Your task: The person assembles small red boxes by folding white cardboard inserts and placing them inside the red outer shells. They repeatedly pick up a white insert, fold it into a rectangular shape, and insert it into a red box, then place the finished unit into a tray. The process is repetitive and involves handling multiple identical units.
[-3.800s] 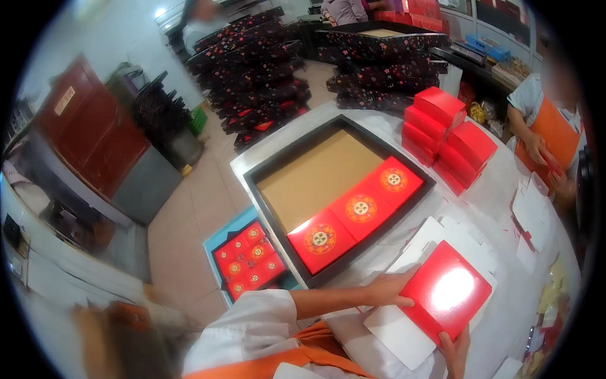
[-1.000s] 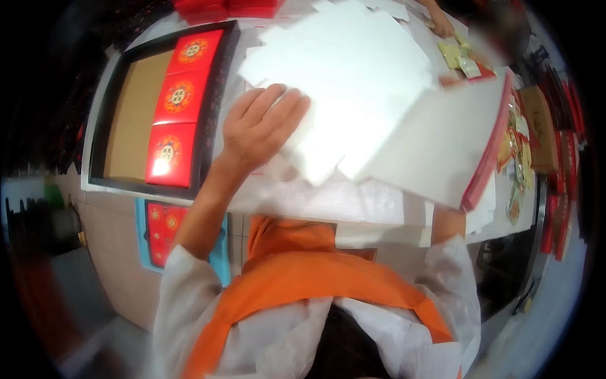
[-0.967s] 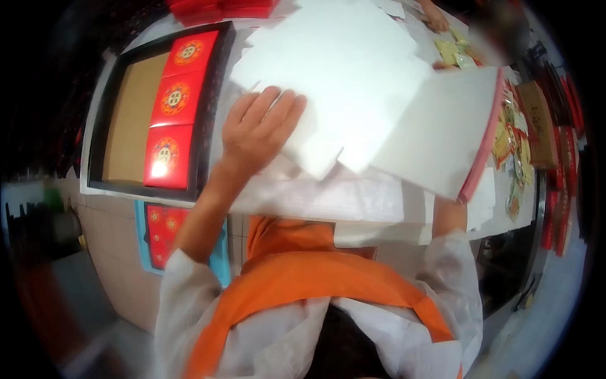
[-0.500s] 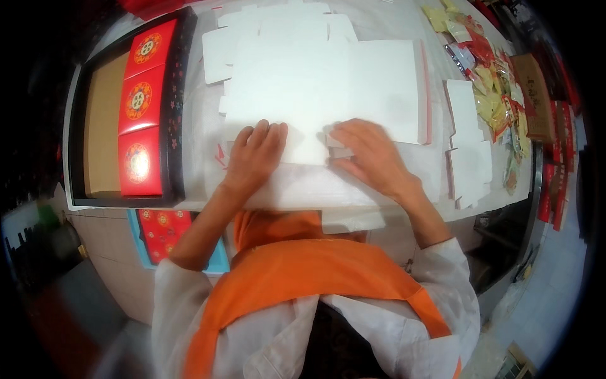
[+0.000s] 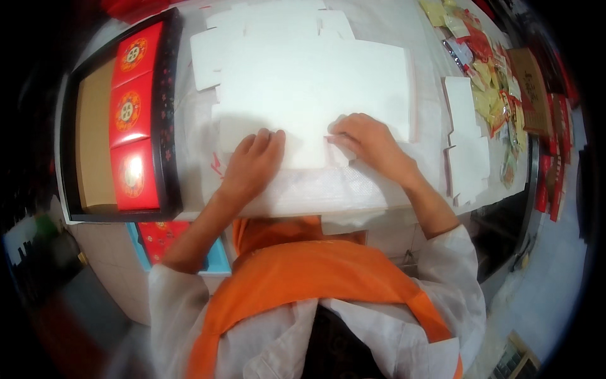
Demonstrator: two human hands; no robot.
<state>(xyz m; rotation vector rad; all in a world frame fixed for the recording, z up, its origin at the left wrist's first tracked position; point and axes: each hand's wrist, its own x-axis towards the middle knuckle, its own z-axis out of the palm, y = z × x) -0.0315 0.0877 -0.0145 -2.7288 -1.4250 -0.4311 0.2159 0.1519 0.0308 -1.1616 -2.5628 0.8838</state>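
A flat white cardboard box blank (image 5: 297, 82) with cut flaps and tabs lies unfolded on the table in front of me. Its near edge is between my hands. My left hand (image 5: 255, 161) is closed at the near left part, its bent fingers pressed together on the cardboard and the thumb hidden. At the near right, my right hand (image 5: 369, 142) pinches a small flap between thumb and fingers, and that flap tilts up from the sheet.
On the left, a black tray (image 5: 169, 114) holds red boxes (image 5: 129, 110) with round gold designs. Further white blanks (image 5: 468, 142) lie at right, beside a heap of small food packets (image 5: 489, 95) and a brown carton (image 5: 529, 91). Below the table edge is a blue tray (image 5: 218, 258).
The fingers of my right hand have drawn closer together on the flap. My left hand has shifted slightly down. The whole view has shifted a little.
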